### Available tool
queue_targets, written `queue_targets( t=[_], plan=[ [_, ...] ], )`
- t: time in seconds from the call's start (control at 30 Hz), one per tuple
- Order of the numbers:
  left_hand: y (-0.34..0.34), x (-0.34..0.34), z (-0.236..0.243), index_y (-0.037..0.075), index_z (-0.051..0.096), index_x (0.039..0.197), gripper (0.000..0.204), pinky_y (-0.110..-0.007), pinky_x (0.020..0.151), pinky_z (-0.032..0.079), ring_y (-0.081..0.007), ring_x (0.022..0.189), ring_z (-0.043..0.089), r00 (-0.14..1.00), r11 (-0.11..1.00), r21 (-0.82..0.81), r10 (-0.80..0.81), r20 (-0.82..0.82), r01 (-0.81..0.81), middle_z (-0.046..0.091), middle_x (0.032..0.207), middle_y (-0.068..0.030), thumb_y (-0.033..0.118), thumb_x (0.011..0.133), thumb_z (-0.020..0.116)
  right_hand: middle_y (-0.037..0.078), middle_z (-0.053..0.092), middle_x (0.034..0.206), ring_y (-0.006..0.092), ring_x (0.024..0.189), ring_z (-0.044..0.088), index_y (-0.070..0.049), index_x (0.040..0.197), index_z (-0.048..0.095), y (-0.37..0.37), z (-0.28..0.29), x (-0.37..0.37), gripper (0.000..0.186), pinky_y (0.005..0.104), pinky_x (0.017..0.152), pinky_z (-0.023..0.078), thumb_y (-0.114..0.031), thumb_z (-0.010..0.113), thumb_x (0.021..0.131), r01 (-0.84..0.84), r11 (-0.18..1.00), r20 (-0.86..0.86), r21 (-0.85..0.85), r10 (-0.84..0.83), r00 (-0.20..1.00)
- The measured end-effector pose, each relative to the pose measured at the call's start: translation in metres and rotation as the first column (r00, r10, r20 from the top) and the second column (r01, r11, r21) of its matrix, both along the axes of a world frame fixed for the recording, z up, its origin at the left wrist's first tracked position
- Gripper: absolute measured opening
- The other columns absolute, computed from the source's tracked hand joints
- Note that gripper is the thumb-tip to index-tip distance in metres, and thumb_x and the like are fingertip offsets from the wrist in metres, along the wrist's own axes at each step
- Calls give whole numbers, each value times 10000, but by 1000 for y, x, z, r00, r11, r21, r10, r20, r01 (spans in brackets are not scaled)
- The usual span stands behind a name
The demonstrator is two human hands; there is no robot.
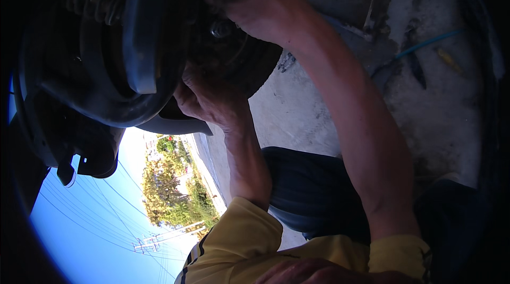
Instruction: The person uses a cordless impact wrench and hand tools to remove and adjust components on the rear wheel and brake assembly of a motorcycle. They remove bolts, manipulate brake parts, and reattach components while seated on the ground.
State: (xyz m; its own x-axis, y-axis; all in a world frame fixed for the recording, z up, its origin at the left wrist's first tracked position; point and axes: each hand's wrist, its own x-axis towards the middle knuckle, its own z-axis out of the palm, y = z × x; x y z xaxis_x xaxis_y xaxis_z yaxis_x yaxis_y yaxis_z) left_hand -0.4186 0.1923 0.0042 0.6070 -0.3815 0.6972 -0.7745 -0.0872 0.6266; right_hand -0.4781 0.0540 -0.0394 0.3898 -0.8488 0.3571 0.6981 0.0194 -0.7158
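Note:
My left hand (210,95) reaches in under a dark wheel (265,66). Its fingers curl inward against the wheel's inner side, and what they grip is lost in shadow. Higher up, my right hand (255,5) lies over the wheel's upper part, its fingers too dark to make out. A shiny bolt end (220,29) shows on the hub between both hands. Left of them curves a smooth metal guard (141,34), and a thick bent tube (106,111) passes beneath it.
A coil spring (95,2) sits at the upper left among dark vehicle parts. On the concrete floor (297,114) at right lie a blue rod (430,43), a dark pointed tool (417,70) and a yellow-handled tool (449,62). My bent knee (313,188) is below the hands.

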Motion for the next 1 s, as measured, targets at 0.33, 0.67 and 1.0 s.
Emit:
queue_targets(
  t=[0.33,0.67,1.0],
  plan=[
    [6,14,1,100,595,815,320,-270,611,359,-70,583,465,991,988,152,-37,128,18,523,652,21,316,1051,610,217,706,841,397,804,703,11,908,649,7,-2,18,111,448,706,577,-96,670,887,218,940,-301,-264,-294,907],
    [2,14,4,70,662,961,222,-263,623,439,-79,642,573,990,982,127,-138,-2,137,633,731,2,274,1042,632,200,715,881,359,817,713,-23,1055,683,24,0,17,195,426,735,581,-125,710,890,290,951,-205,-106,-306,930],
    [-6,6,5,-2,691,1009,260,-262,640,508,-127,682,649,980,979,55,-193,-47,195,706,808,-60,254,1036,649,113,759,886,239,774,753,-78,1038,763,42,2,38,192,341,722,619,-208,784,899,365,931,-309,12,-343,887]
  ],
)
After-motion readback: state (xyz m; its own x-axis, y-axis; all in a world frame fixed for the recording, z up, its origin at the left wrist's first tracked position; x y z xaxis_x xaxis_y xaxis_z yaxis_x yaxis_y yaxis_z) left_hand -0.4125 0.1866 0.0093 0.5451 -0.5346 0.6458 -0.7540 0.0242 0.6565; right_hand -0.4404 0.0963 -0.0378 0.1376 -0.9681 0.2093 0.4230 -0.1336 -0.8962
